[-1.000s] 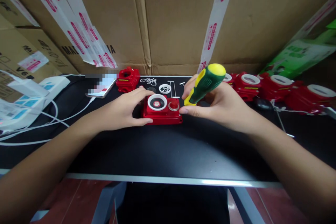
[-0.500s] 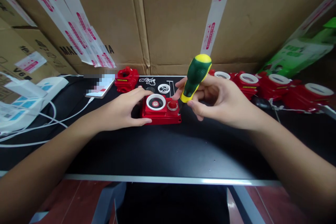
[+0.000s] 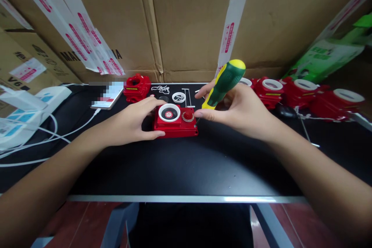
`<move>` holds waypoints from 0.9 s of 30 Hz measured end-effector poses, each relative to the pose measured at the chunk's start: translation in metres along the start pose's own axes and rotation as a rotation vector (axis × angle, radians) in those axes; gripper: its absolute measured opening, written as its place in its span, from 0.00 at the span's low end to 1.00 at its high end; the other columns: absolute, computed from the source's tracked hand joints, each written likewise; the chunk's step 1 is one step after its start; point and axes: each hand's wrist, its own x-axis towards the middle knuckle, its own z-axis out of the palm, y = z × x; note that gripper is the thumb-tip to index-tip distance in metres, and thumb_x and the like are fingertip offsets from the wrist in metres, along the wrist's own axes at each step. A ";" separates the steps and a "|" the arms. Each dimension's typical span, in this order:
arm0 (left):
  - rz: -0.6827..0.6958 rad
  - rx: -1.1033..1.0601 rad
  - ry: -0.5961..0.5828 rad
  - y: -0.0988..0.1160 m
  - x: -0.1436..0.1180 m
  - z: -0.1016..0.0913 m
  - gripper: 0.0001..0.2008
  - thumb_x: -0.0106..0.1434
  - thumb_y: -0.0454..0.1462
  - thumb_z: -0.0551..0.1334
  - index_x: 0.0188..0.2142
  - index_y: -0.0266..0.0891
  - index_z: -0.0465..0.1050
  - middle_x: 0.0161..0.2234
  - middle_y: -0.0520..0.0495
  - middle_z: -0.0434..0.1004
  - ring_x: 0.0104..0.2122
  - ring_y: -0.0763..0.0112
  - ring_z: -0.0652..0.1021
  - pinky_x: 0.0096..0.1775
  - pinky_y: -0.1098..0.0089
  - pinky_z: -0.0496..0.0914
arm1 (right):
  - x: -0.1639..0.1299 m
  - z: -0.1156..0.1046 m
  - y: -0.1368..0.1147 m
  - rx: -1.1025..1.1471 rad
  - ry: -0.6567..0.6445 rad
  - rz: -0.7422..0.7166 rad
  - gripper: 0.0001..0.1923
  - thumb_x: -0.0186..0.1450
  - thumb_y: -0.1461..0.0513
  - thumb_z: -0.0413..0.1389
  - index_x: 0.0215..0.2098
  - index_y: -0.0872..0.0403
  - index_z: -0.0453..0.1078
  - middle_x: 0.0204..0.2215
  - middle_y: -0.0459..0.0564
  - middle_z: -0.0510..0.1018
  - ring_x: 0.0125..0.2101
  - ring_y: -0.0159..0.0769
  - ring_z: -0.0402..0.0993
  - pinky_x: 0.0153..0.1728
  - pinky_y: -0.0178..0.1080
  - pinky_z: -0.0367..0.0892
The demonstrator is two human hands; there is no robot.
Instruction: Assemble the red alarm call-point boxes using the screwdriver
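Note:
A red housing (image 3: 177,128) with a white ring round a dark window and a red knob lies on the black table in front of me. My left hand (image 3: 136,120) grips its left side, thumb along the front and fingers behind. My right hand (image 3: 236,110) holds a green and yellow screwdriver (image 3: 226,81) between thumb and fingers, its handle leaning up to the right. The shaft points down at the housing's right end; whether the tip touches a screw I cannot tell. Behind the housing are a white ring with small parts in it (image 3: 178,97) and a metal hex key (image 3: 187,99).
Another red housing (image 3: 136,87) stands at the back left, near a phone (image 3: 108,96) on a cable. Several red housings with white rings (image 3: 271,90) line the back right. A white power strip (image 3: 37,114) lies at left. Cardboard boxes (image 3: 186,19) rise behind the table (image 3: 180,170).
The screwdriver handle has tipped further to the right, and my right fingers have moved off the red knob. My left hand keeps its hold on the housing. The view has shifted slightly.

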 end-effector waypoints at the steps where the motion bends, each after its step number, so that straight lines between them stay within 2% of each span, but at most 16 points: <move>1: 0.004 0.002 0.000 0.000 0.000 0.000 0.38 0.68 0.56 0.71 0.70 0.44 0.66 0.67 0.36 0.74 0.68 0.41 0.74 0.69 0.43 0.71 | 0.000 -0.001 0.000 0.030 -0.003 0.008 0.25 0.52 0.52 0.82 0.41 0.51 0.81 0.35 0.48 0.83 0.29 0.37 0.76 0.26 0.39 0.73; 3: 0.015 -0.001 0.004 0.001 0.001 0.000 0.37 0.68 0.55 0.71 0.70 0.44 0.66 0.67 0.36 0.74 0.67 0.41 0.75 0.69 0.43 0.71 | 0.000 -0.003 -0.002 0.069 -0.020 0.026 0.24 0.53 0.55 0.81 0.42 0.52 0.80 0.36 0.48 0.84 0.24 0.34 0.75 0.23 0.39 0.73; 6: 0.046 -0.015 0.014 0.002 0.002 -0.001 0.35 0.68 0.55 0.71 0.67 0.43 0.67 0.63 0.37 0.77 0.62 0.45 0.79 0.68 0.45 0.72 | -0.001 -0.005 -0.008 0.144 -0.109 0.043 0.26 0.60 0.60 0.76 0.54 0.53 0.75 0.47 0.52 0.86 0.21 0.30 0.77 0.22 0.37 0.75; 8: 0.060 -0.022 0.015 0.003 0.003 -0.002 0.34 0.68 0.55 0.70 0.66 0.43 0.68 0.60 0.38 0.78 0.59 0.47 0.81 0.68 0.45 0.72 | -0.002 -0.004 -0.012 0.206 -0.176 0.059 0.30 0.63 0.63 0.72 0.62 0.52 0.70 0.49 0.53 0.86 0.20 0.28 0.76 0.21 0.37 0.76; 10: 0.062 -0.020 0.018 0.003 0.003 -0.002 0.34 0.69 0.55 0.70 0.66 0.44 0.68 0.60 0.39 0.78 0.60 0.47 0.80 0.68 0.45 0.72 | -0.004 -0.003 -0.015 0.230 -0.206 0.082 0.32 0.65 0.64 0.69 0.65 0.51 0.68 0.50 0.52 0.86 0.18 0.26 0.73 0.19 0.36 0.73; 13: 0.059 -0.022 0.015 0.003 0.002 -0.002 0.35 0.69 0.55 0.70 0.67 0.44 0.67 0.61 0.38 0.78 0.61 0.46 0.79 0.69 0.45 0.71 | -0.006 -0.001 -0.016 0.195 -0.214 0.081 0.27 0.67 0.62 0.68 0.63 0.52 0.71 0.54 0.54 0.85 0.16 0.23 0.70 0.17 0.36 0.69; 15: 0.043 -0.025 0.010 0.003 0.002 -0.001 0.36 0.68 0.55 0.70 0.68 0.44 0.67 0.63 0.37 0.77 0.62 0.46 0.79 0.69 0.45 0.71 | -0.005 -0.001 -0.015 0.148 -0.200 0.053 0.22 0.69 0.58 0.68 0.58 0.53 0.74 0.52 0.54 0.85 0.19 0.25 0.71 0.21 0.37 0.71; 19: 0.029 -0.019 0.008 0.002 0.001 -0.001 0.37 0.68 0.55 0.71 0.69 0.44 0.66 0.64 0.37 0.76 0.63 0.45 0.78 0.68 0.45 0.72 | -0.001 -0.002 -0.008 -0.048 -0.102 -0.019 0.21 0.66 0.49 0.72 0.49 0.54 0.81 0.42 0.52 0.84 0.33 0.37 0.78 0.33 0.40 0.73; 22: 0.045 -0.012 0.009 0.003 0.002 -0.001 0.36 0.69 0.55 0.70 0.69 0.44 0.67 0.63 0.38 0.77 0.63 0.45 0.78 0.69 0.45 0.71 | 0.000 -0.002 -0.004 -0.130 -0.048 -0.083 0.21 0.63 0.46 0.75 0.44 0.52 0.83 0.40 0.51 0.84 0.39 0.42 0.79 0.41 0.43 0.75; 27: 0.060 -0.009 0.021 0.004 0.002 -0.002 0.34 0.69 0.55 0.70 0.67 0.45 0.68 0.61 0.39 0.78 0.60 0.48 0.80 0.69 0.46 0.71 | 0.000 -0.001 -0.003 0.008 0.000 -0.020 0.26 0.54 0.47 0.80 0.42 0.51 0.82 0.34 0.50 0.85 0.34 0.44 0.81 0.36 0.45 0.78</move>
